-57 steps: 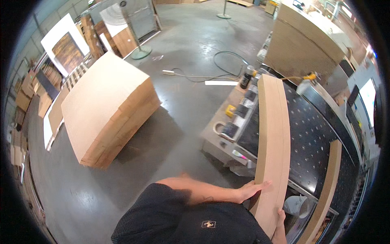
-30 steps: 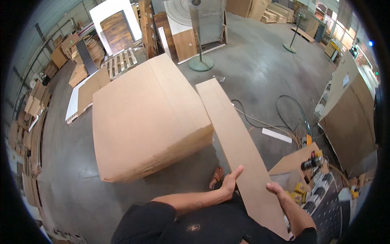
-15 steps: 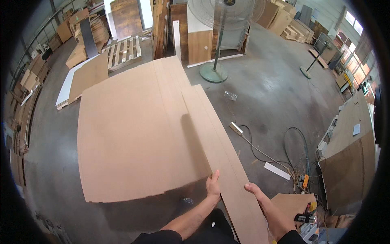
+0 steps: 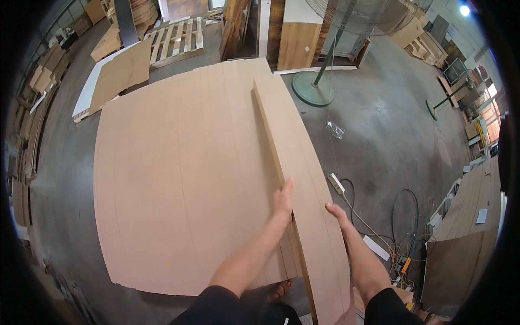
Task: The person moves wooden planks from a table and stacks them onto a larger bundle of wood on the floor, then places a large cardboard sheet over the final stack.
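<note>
A long, narrow cardboard-coloured board point(image 4: 311, 200) with a thick edge runs away from me, tilted so its left side shows. My left hand point(image 4: 283, 200) is closed on its left edge, thumb on top. On the opposite edge, my right hand point(image 4: 337, 214) grips it with the thumb over the upper face. The fingers beneath are hidden. Under and left of the board spreads a wide tan cardboard sheet point(image 4: 162, 184) with faint creases. The board's far end lies above the sheet's right part; whether they touch I cannot tell.
A standing fan point(image 4: 314, 88) is beyond the sheet, near a crumpled clear wrapper point(image 4: 335, 130). A power strip point(image 4: 336, 183) and looped cables point(image 4: 416, 222) lie on the floor at right. Wooden pallets point(image 4: 176, 40) and leaning panels point(image 4: 298, 46) stand at the back; a large brown panel point(image 4: 460, 260) is at right.
The board and both my hands have moved forward over the sheet. The board's far end now reaches closer to the sheet's far edge. My view has shifted, and both hands keep their grip.
</note>
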### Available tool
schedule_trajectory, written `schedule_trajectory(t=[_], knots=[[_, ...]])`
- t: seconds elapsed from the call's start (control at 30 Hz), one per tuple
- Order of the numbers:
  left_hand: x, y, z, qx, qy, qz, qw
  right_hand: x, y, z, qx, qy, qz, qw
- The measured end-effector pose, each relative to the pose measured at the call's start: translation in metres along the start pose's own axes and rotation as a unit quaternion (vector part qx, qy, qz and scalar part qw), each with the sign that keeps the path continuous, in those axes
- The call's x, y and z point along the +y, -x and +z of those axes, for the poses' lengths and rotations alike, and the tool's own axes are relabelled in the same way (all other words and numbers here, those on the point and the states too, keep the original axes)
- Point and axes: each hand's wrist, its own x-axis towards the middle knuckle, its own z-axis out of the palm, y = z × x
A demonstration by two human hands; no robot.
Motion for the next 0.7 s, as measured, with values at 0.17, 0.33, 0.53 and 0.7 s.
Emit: schedule_trajectory(t=[0.17,0.33,0.53,0.7], knots=[[0.061,-0.074,0.012,0.001,0.049,0.054,0.997,-0.066,-0.070,0.028,-0.041,0.029,-0.049,0.998],[0.109,-0.113,0.023,0.002,0.054,0.056,0.997,-0.113,-0.111,0.048,-0.049,0.049,-0.059,0.996],[0.136,-0.143,0.027,-0.039,0.046,0.065,0.996,-0.140,-0.146,0.053,-0.056,0.083,-0.088,0.991],[0.118,-0.183,0.003,0.059,-0.212,0.021,0.975,-0.143,-0.189,0.012,-0.036,0.295,-0.010,0.955]])
